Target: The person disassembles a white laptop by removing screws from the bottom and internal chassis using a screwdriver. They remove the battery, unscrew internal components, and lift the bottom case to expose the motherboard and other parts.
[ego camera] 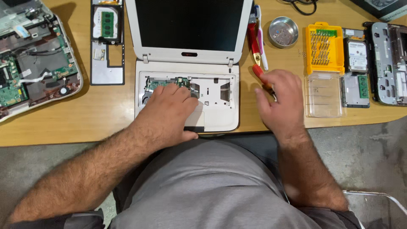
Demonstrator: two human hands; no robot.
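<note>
Probably an electronics repair workshop: dismantled laptops (38, 59), a screwdriver-bit set (324, 47), wooden bench (106, 114).

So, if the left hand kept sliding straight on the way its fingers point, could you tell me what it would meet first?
The left hand lies on the open white laptop base, fingers pointing toward the screen. Going straight on, it would probably cross the exposed green circuit board, then meet the hinge edge below the dark screen.

Screwdriver (258, 73) mostly hidden in right hand (280, 99); tip prob. blurred, left-edge opened laptop (34, 55) cut off.
</note>
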